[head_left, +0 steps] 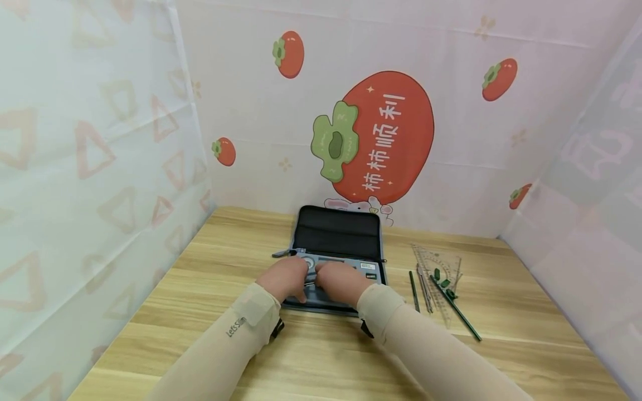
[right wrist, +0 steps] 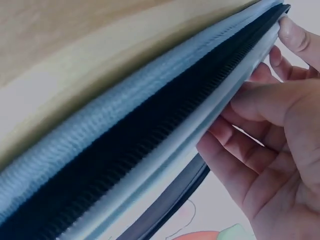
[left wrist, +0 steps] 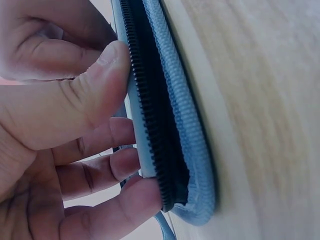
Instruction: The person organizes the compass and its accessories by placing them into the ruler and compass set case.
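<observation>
An unzipped blue-grey case (head_left: 321,307) lies on the table with its black-lined lid (head_left: 337,231) raised at the back. Over the left part of its tray is my left hand (head_left: 286,277), the thumb (left wrist: 107,75) on the near zippered edge and three fingers spread beside it; its index fingertip is hidden. My right hand (head_left: 343,280) reaches in from the right, fingers bent and tips at the tray, close to the left hand. A thin silvery piece (head_left: 310,283) shows between the hands; whether either one pinches it is hidden.
On the table to the right lie clear set squares (head_left: 453,260), a silvery compass (head_left: 424,287), a green pencil (head_left: 413,289), a longer green pencil (head_left: 461,313) and small green pieces (head_left: 444,283). A white eraser (head_left: 368,266) sits in the tray. Patterned cloth walls border the table.
</observation>
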A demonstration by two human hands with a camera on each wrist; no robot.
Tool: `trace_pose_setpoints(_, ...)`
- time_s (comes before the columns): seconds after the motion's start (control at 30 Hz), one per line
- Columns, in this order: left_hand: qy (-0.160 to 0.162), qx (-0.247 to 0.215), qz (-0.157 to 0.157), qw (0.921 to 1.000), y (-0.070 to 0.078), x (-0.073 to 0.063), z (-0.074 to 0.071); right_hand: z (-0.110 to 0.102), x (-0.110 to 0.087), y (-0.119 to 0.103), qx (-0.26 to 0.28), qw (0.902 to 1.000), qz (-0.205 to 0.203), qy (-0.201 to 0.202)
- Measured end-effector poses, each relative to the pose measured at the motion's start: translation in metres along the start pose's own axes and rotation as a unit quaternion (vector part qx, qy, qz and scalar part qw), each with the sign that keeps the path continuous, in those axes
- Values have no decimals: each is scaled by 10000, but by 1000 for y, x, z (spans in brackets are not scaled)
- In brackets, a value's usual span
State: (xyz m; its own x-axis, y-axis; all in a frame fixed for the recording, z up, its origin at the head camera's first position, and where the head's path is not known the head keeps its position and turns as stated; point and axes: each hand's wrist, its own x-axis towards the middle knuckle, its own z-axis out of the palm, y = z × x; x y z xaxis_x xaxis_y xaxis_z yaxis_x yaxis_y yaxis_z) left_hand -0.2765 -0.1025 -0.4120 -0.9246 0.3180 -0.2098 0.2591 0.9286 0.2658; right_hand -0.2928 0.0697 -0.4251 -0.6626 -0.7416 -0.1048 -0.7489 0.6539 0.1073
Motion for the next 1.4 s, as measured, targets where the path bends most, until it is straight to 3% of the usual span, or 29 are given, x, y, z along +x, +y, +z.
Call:
trace_pose_setpoints(0.4,-13,111,-32,9999,-1,3,2,2,-16,-4,71,10000,27,-33)
trace_pose_setpoints(0.5,-50,82,-35,9999,0,2,2,4,-24,-1,119,9998,-148,-34)
trace_pose_setpoints(0.7,-15,42,89,10000,1,1,3,7,-46,20,183,9978,-632,32)
trace_pose_setpoints(0.9,126,106,115,9998,1,-1,3,0,-74,52,494,9959,-697,306)
trace_pose_setpoints(1.1,145,74,87,9998,-1,-2,4,-12,-97,80,518,9961,-343,627)
trace_pose_setpoints(1.4,108,87,58,9999,-1,1,5,-5,-123,129,774,9907,995,504)
